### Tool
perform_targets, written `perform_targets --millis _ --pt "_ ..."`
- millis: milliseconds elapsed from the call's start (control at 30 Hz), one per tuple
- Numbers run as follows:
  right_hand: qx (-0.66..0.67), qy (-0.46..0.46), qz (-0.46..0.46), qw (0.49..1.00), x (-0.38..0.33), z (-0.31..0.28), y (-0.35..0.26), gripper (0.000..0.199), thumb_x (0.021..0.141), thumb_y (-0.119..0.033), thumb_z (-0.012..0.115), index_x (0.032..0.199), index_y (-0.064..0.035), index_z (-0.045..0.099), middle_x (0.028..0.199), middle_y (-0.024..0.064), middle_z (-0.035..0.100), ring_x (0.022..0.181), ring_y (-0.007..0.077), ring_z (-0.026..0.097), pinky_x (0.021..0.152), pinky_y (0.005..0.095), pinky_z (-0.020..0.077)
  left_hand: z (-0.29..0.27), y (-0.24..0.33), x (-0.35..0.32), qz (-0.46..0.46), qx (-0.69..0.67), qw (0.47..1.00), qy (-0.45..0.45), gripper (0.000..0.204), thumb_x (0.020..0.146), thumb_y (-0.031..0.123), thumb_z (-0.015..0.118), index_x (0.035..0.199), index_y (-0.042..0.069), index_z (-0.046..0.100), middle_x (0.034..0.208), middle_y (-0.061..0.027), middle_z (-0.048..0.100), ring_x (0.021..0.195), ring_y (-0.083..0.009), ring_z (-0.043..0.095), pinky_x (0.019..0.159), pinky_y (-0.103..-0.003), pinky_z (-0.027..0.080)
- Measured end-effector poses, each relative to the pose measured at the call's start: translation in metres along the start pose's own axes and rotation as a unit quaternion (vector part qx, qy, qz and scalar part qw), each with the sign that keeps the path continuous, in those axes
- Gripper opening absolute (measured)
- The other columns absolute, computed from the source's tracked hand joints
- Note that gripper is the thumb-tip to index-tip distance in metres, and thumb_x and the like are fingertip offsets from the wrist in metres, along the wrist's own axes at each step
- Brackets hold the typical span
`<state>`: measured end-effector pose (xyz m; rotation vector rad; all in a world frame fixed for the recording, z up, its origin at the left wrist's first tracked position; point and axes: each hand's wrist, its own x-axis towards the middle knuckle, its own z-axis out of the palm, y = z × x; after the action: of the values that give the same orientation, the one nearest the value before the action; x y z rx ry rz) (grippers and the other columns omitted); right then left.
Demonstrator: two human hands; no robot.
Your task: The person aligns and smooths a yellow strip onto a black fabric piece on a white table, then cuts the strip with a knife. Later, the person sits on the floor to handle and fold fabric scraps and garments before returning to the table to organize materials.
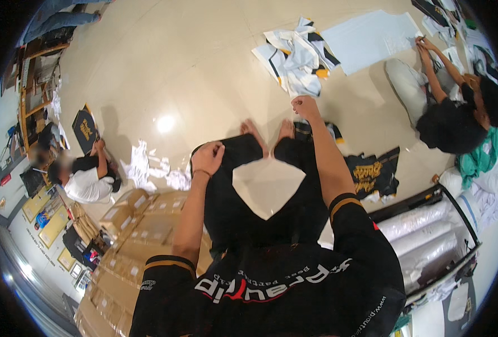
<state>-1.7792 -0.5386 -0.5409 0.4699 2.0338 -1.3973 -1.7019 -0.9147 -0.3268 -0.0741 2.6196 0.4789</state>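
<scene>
My left hand (pixel 207 157) rests on my left knee with its fingers curled in, and nothing shows in it. My right arm reaches forward past my right knee. My right hand (pixel 305 106) is closed at the near edge of a loose heap of white, black and yellow fabric pieces (pixel 296 53); whether it grips the cloth is hidden. Beside that heap a large pale fabric panel (pixel 372 39) lies flat on the floor. Dark fabric with yellow print (pixel 372 173) lies right of my leg, and another dark piece (pixel 303 132) is by my right foot.
Cardboard boxes (pixel 142 247) are stacked at my left, near white scraps (pixel 142 165). A rack of plastic-wrapped rolls (pixel 423 236) stands at my right. One person (pixel 456 121) sits at the right; another (pixel 89 180) sits at the left near a dark printed panel (pixel 84 129).
</scene>
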Motion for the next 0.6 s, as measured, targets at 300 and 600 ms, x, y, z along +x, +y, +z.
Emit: perform_targets --millis 300,600 --pt "-0.239 0.342 -0.13 0.899 0.242 0.113 0.173 0.044 0.078 -0.036 0.078 0.108 -0.0042 0.071 0.103 0.0201 0.071 0.099 0.0409 0.066 0.087 0.0486 0.0538 0.032 0.007 0.149 0.054 -0.191 0.959 0.2 0.019 0.083 0.018 0.08 0.097 0.006 0.074 0.084 -0.0115 0.072 0.069 -0.0211 0.071 0.064 -0.032 0.057" --pt "-0.243 0.292 -0.049 0.924 0.231 0.109 0.132 0.031 0.085 -0.029 0.071 0.085 0.0019 0.075 0.087 0.0217 0.073 0.079 0.0387 0.071 0.074 0.0495 0.0561 0.039 0.046 0.205 0.113 -0.124 0.971 0.172 0.03 0.088 0.038 0.071 0.102 0.011 0.073 0.09 -0.0075 0.073 0.079 -0.023 0.071 0.072 -0.038 0.057"
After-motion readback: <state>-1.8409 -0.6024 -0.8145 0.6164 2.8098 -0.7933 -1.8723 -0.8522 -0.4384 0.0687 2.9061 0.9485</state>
